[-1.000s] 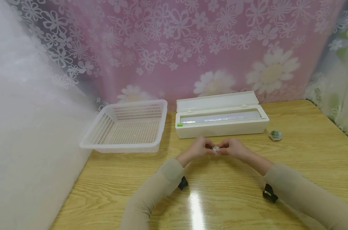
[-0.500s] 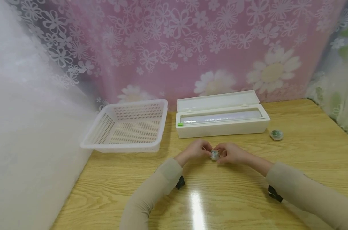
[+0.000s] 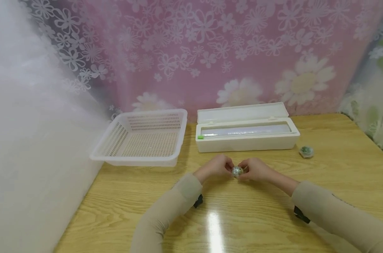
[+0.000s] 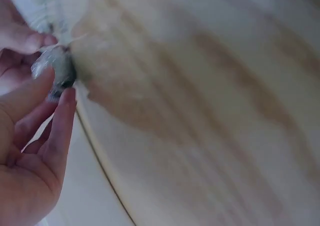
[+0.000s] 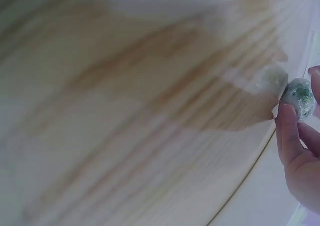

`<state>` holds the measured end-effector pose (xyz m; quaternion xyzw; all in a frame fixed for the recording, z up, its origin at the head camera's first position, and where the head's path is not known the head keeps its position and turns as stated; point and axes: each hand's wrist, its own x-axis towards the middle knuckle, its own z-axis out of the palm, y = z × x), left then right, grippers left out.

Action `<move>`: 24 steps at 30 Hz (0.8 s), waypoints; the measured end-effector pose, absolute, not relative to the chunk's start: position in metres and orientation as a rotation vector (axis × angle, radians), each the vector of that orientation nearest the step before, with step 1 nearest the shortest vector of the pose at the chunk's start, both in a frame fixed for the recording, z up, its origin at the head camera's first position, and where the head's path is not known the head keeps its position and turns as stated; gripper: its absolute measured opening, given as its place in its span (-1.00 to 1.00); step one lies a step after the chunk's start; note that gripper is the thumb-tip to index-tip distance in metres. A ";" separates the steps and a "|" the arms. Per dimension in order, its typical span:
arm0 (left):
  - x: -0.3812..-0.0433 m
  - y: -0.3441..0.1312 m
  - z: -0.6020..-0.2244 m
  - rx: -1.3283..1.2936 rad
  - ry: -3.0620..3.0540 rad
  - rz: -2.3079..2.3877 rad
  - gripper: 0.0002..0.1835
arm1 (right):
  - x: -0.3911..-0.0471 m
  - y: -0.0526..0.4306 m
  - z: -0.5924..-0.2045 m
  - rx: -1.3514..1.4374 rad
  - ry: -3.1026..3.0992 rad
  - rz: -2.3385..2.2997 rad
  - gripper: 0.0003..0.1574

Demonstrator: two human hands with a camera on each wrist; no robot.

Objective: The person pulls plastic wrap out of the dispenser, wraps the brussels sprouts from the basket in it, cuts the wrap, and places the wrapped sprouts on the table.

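A small round bundle [image 3: 237,171] in crinkled clear film, greenish inside, sits between both hands just in front of the white box. My left hand [image 3: 216,166] pinches its left side; in the left wrist view, the thumb and a fingertip press on the film-covered bundle [image 4: 61,69]. From the other side my right hand [image 3: 257,169] grips it with curled fingers. Green patches show through the film on the bundle [image 5: 301,97] in the right wrist view. The fingers hide part of it.
A white film dispenser box [image 3: 248,144] stands behind the hands, lid [image 3: 242,111] raised, a roll inside. To its left is a white perforated basket [image 3: 137,163]. Another film-wrapped green bundle [image 3: 306,151] lies right of the box. A floral curtain [image 3: 191,52] hangs behind the wooden table [image 3: 131,211].
The bundle, mostly covered by fingertips a second ago, has come slightly toward me and shows more. The fingers have shifted around it. The head view has tilted a little.
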<state>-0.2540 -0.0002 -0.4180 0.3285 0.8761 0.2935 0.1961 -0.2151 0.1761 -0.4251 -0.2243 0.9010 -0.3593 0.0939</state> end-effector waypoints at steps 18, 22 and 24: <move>-0.254 0.012 -0.417 1.014 2.575 0.617 -0.87 | -0.216 0.167 -0.425 -0.705 2.795 -0.974 -0.73; -0.256 0.012 -0.416 0.994 2.565 0.641 -0.87 | -0.216 0.171 -0.421 -0.699 2.727 -0.995 -0.63; -0.257 0.010 -0.418 0.978 2.564 0.654 -0.81 | -0.216 0.173 -0.419 -0.716 2.665 -1.009 -0.48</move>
